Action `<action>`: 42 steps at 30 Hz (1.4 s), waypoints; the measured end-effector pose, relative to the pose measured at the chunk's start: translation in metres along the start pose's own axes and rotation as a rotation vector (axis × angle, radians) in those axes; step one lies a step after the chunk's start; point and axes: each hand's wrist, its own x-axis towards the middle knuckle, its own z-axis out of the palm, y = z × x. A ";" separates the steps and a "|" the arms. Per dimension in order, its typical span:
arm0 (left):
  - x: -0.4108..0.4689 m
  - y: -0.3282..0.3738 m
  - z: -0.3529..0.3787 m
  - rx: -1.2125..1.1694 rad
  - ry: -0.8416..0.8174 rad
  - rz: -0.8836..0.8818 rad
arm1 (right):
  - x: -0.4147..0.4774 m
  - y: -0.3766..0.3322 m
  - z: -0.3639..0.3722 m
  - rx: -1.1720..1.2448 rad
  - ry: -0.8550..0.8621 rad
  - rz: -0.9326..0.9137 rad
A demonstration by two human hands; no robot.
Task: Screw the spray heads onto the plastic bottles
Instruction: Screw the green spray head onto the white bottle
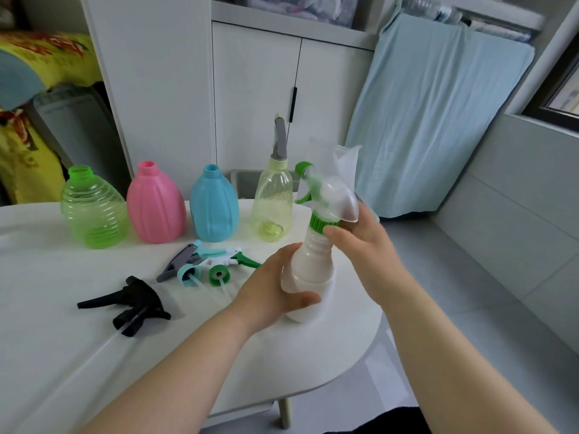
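Head, fingers (336, 231) clasp bottle (310, 261), pinch green collar (319, 222)

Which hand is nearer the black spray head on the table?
Left. The left hand grips the white bottle right of the black spray head; the right hand is farther, at its green collar.

The white bottle (308, 270) is upright at the right end of the table (62, 324), a clear, green-collared spray head (326, 195) on its neck. Behind it the green bottle (94, 211), pink bottle (155, 208) and blue bottle (214, 208) stand open-necked. The yellowish bottle (272, 208) wears a grey head (279, 136). In front lie a black head (131, 303), a grey-teal head (185, 261) and a white-green head (228, 261).
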 end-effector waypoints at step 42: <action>0.003 -0.006 0.003 -0.032 0.017 0.025 | -0.003 0.011 0.022 -0.057 0.263 0.020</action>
